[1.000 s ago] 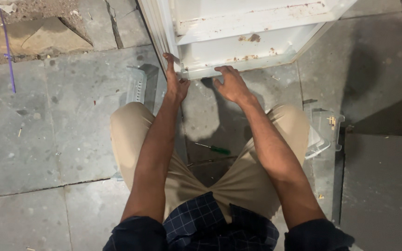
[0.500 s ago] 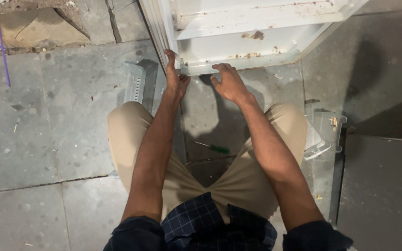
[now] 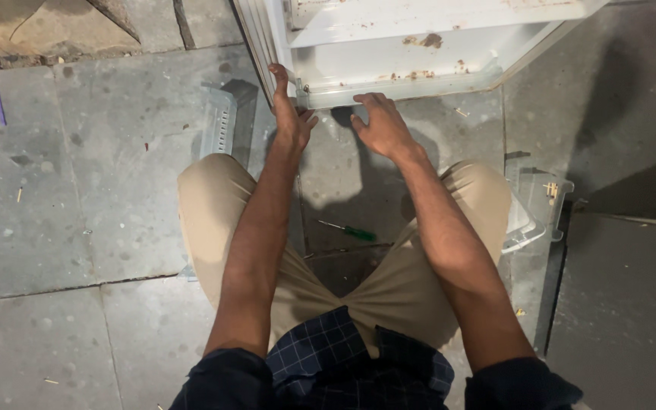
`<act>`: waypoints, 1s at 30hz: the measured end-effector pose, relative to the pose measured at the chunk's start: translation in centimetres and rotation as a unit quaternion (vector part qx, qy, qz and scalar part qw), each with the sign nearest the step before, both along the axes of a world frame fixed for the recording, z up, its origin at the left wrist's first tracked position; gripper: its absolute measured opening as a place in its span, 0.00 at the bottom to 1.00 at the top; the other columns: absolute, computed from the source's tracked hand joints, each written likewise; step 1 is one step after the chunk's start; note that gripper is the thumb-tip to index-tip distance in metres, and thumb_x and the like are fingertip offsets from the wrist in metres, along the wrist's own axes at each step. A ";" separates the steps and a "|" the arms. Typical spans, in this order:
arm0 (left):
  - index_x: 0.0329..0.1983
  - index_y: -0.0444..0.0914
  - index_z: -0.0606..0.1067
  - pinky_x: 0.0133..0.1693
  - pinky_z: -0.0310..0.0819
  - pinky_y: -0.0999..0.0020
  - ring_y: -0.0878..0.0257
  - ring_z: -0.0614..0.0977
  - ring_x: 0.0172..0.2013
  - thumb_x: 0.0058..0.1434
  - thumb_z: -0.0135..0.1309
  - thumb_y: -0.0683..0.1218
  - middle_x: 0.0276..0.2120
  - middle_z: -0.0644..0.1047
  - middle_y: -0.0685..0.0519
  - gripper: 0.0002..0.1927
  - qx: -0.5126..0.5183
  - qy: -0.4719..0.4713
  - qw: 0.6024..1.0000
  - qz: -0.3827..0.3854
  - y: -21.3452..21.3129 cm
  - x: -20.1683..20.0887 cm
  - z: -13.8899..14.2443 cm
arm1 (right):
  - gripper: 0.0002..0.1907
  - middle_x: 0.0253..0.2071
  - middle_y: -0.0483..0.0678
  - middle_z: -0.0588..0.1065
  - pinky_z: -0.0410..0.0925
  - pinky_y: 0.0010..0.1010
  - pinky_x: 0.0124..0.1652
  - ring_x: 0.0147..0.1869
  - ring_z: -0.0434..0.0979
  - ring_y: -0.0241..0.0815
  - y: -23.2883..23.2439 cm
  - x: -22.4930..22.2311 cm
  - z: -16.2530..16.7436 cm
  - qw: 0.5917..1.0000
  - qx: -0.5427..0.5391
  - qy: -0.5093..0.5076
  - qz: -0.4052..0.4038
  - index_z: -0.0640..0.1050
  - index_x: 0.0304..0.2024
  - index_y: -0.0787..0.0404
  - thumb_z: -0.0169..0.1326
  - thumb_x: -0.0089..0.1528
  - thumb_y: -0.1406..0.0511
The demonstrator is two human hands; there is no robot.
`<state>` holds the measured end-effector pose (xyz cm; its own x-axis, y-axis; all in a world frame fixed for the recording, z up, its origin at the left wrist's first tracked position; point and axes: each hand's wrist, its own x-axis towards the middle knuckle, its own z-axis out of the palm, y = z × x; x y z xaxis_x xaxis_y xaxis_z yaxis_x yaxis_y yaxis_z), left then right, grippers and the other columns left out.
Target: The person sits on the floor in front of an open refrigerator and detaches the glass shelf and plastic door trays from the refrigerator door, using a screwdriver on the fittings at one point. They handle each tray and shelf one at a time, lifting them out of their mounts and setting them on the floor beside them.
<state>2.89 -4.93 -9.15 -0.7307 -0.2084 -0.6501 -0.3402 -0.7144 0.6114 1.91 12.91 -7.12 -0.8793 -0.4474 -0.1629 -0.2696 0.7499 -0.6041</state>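
Presently both hands are set on the lower edge of a white cabinet, rust-spotted, which stands on the stone floor. Left hand is pressed edge-on against the corner, fingers straight, nothing grasped. Right hand is spread, fingertips on the rim, nothing enclosed. A green screwdriver lies unused between the knees; fastening work is judged unfinished. A metal bracket lies to the left and a clear tray to the right

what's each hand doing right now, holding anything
Left hand: open, flat against the white cabinet corner, holding nothing.
Right hand: open, fingers at the cabinet's bottom edge, holding nothing.
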 end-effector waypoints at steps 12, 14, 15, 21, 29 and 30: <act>0.78 0.38 0.44 0.66 0.52 0.36 0.32 0.57 0.69 0.41 0.47 0.86 0.72 0.50 0.32 0.73 -0.025 0.035 0.999 0.023 0.9 -0.1 -0.9 | 0.25 0.64 0.60 0.68 0.59 0.46 0.66 0.70 0.64 0.61 0.9 0.1 -0.1 1.000 -0.004 -0.017 -0.011 0.72 0.62 0.65 0.55 0.65 0.62; 0.80 0.42 0.40 0.69 0.50 0.38 0.34 0.51 0.71 0.45 0.49 0.83 0.74 0.45 0.37 0.70 -0.013 0.057 0.998 0.036 1.2 0.1 -1.1 | 0.25 0.64 0.60 0.69 0.59 0.45 0.67 0.70 0.64 0.60 1.0 0.1 -0.2 1.000 -0.006 -0.012 -0.004 0.72 0.63 0.65 0.55 0.65 0.62; 0.78 0.38 0.44 0.69 0.53 0.39 0.33 0.56 0.70 0.46 0.53 0.81 0.72 0.50 0.34 0.68 -0.031 0.054 0.997 0.034 1.4 0.2 -1.2 | 0.25 0.64 0.60 0.69 0.59 0.45 0.68 0.70 0.64 0.60 1.0 0.0 -0.2 1.000 -0.004 -0.011 -0.001 0.72 0.63 0.64 0.55 0.65 0.62; 0.74 0.34 0.51 0.66 0.61 0.43 0.33 0.65 0.67 0.43 0.65 0.72 0.69 0.59 0.31 0.65 -0.058 0.054 0.997 0.015 1.6 0.6 -2.1 | 0.25 0.65 0.60 0.68 0.59 0.46 0.67 0.70 0.64 0.61 1.6 -0.1 -0.5 1.000 -0.007 -0.019 -0.009 0.72 0.63 0.65 0.55 0.65 0.62; 0.78 0.34 0.41 0.68 0.56 0.41 0.26 0.57 0.70 0.42 0.52 0.84 0.69 0.49 0.20 0.74 -0.023 0.037 0.998 -0.050 1.4 0.5 -2.2 | 0.24 0.63 0.60 0.70 0.61 0.46 0.65 0.68 0.66 0.62 1.2 0.0 -0.5 1.000 -0.011 -0.012 -0.016 0.72 0.62 0.63 0.56 0.65 0.62; 0.77 0.33 0.41 0.68 0.56 0.41 0.26 0.58 0.70 0.42 0.52 0.84 0.69 0.50 0.20 0.74 -0.029 0.034 0.998 -0.053 1.4 0.5 -2.2 | 0.24 0.63 0.59 0.70 0.61 0.46 0.65 0.67 0.66 0.62 1.1 0.0 -0.5 1.000 -0.010 -0.015 -0.021 0.73 0.62 0.62 0.56 0.65 0.62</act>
<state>3.36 -3.48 -11.36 -0.7919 -0.1637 -0.5883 -0.3685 -0.6400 0.6742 1.95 14.05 -7.58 -0.8920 -0.4141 -0.1812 -0.2197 0.7475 -0.6269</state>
